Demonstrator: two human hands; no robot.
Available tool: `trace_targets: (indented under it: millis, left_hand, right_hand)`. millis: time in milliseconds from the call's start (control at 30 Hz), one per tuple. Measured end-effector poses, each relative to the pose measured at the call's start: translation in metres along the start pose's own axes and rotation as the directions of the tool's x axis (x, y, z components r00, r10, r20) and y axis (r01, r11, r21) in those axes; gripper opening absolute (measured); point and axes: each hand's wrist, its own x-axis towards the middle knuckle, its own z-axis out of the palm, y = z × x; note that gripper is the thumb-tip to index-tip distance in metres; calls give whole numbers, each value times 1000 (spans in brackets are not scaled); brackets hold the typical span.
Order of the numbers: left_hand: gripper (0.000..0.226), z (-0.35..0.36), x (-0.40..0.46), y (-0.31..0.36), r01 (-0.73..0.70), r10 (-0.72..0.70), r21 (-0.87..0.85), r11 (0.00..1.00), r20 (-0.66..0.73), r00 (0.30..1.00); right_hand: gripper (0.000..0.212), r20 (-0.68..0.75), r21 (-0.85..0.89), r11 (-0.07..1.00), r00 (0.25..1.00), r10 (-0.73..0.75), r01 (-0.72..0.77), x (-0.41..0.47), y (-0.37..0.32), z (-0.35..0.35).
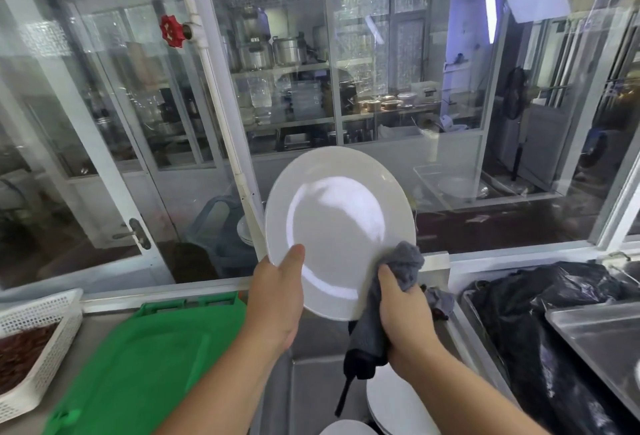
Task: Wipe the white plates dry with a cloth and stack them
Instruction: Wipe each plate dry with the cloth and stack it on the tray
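Note:
A large white plate is held upright in front of me, its face toward the camera. My left hand grips its lower left rim, thumb lying on the face. My right hand holds a bunched grey cloth and presses it against the plate's lower right rim; the cloth's tail hangs down below the hand. More white plates lie low on the steel counter under my right forearm, partly hidden by it.
A green plastic lid lies on the counter at left, beside a white perforated basket of dark red items. Black plastic bags and a steel tray fill the right side. Glass partitions and a white pipe with a red valve stand ahead.

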Motion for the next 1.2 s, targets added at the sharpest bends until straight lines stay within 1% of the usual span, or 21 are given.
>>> trace_targets:
  millis: [67,100,167,200,233,300,367,433,467,533,600,633,733,767,833,900,967,1033,1100,1133,1200]
  left_hand:
    - [14,-3,2,1,-41,37,69,997,53,998]
    - [18,-6,4,3,-57,48,110,992,82,995]
    - [25,-11,8,6,-71,59,153,986,81,995]
    - [24,-14,10,7,-76,67,152,985,68,995]
    - [21,-17,12,7,-85,77,149,985,60,995]
    - [19,-25,14,10,-114,107,168,979,49,993]
    - [15,-35,15,11,-194,186,242,951,55,981]
    - [11,-44,13,14,-287,274,347,893,88,958]
    - [15,-47,11,15,-333,315,390,858,112,942]
    - [20,-52,8,17,-419,390,450,788,160,907]
    - [15,-55,3,21,-525,478,502,687,231,847]
    - [19,-56,0,24,-576,514,525,627,276,812]
    - [32,-60,-3,31,-704,568,539,462,430,702]
    - [38,-61,-4,31,-750,582,530,396,487,651]
    - [57,-64,-3,30,-829,588,501,249,602,541]
    - [71,-67,0,27,-886,597,455,90,688,414]
    - [81,-71,5,22,-915,581,402,-28,752,313]
    - [81,-76,10,19,-934,546,344,-102,804,236]
    - [73,-77,14,16,-943,536,305,-132,822,191]
    - [67,-77,15,14,-945,542,297,-133,821,182]
    - [58,-76,17,12,-946,557,300,-119,809,187]
  right_hand:
    - [24,41,26,995,994,99,-100,3,-1,-2]
    - [25,61,24,989,987,147,-149,5,-2,-6]
    - [32,125,13,972,965,230,-233,8,-6,-14]
    - [36,147,-9,966,955,257,-259,9,-8,-18]
    - [39,155,-46,964,951,267,-264,11,-11,-22]
    - [38,168,-119,966,954,248,-230,14,-19,-32]
    - [32,171,-126,977,966,192,-172,19,-30,-43]
    - [28,174,-99,986,973,149,-133,24,-43,-52]
    - [30,187,-68,988,971,146,-136,25,-50,-55]
    - [36,257,30,983,952,166,-180,24,-63,-58]
    - [39,351,165,942,910,220,-291,21,-79,-58]
    - [38,394,220,915,889,233,-338,20,-86,-57]
    - [33,511,257,893,836,198,-368,18,-99,-54]
    - [34,535,274,884,824,189,-380,18,-100,-55]
    - [45,559,299,873,812,168,-386,18,-102,-56]
    - [54,561,296,879,812,157,-375,18,-104,-60]
    - [54,549,285,895,823,142,-344,21,-103,-64]
    - [46,523,236,922,840,144,-306,23,-100,-67]
    - [41,502,188,933,846,178,-308,24,-96,-67]
    - [41,495,162,937,847,194,-309,25,-94,-68]
    - [33,497,123,944,842,209,-307,24,-89,-68]
